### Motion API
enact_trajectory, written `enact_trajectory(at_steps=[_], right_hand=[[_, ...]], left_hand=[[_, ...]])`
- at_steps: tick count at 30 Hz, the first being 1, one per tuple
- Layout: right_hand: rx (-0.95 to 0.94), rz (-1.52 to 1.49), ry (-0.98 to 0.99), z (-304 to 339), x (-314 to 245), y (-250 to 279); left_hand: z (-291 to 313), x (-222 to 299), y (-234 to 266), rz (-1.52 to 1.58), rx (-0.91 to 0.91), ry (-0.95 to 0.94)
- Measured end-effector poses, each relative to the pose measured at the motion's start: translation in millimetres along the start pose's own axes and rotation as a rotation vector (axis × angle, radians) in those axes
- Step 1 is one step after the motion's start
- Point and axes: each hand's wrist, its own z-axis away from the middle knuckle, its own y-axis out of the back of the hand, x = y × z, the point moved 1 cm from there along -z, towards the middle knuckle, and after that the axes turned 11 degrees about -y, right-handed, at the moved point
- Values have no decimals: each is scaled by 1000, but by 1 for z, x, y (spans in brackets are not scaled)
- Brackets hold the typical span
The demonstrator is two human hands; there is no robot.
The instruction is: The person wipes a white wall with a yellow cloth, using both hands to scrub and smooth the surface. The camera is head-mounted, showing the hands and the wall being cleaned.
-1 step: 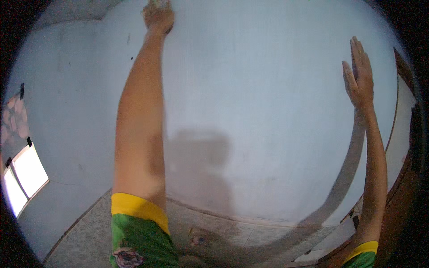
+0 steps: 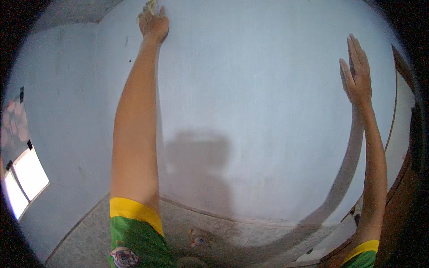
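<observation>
Nothing has moved since the earlier frame, which shows the same instant: both arms are up against the wall (image 2: 268, 111) exactly as there.

The left hand (image 2: 153, 23) is at the top of the frame, left of centre, at the end of a fully stretched arm. It presses a pale, yellowish-white wad, seemingly a cloth (image 2: 151, 6), against the wall. Only a small crumpled edge of the cloth shows above the knuckles, at the very rim of the frame; the rest is hidden under the hand. The fingers are curled over it, grasping it.

The right hand (image 2: 356, 73) is in the upper right of the frame, flat on the wall, fingers straight, together and pointing up. It holds nothing; the fingers are released.

The wall is a pale blue-grey, matt, with faint vertical streaks and a few small dark specks near the left arm. A blocky shadow falls on it at centre, and a long curved shadow runs beside the right arm.

At lower left is a bright window (image 2: 24, 178). Along the right rim runs a brown door frame (image 2: 402, 178). Grey floor (image 2: 223, 232) meets the wall at the bottom of the frame. Green sleeves (image 2: 134, 241) with yellow cuffs show at the lower edge.
</observation>
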Motion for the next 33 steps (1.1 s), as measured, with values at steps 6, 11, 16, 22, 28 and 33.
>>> enact_trajectory(at_steps=[6, 11, 16, 22, 28, 33], right_hand=[[-20, 80, -1, 3, 6, 9], [-2, 25, 6, 2, 13, -2], [-183, -8, -33, 6, -25, 37], [-1038, -831, 377, 124, -163, 100], [-1051, -799, 169, 210, -170, 107], [-777, -612, -5, 197, -72, 109]], left_hand=[[88, 180, 49, 201, 42, -188], [136, 347, 125, 507, -40, -265], [244, 398, 183, 797, -370, -429], [308, 395, 239, 1351, -731, 56], [305, 394, 241, 1353, -280, -159], [277, 319, 224, 794, -233, -117]])
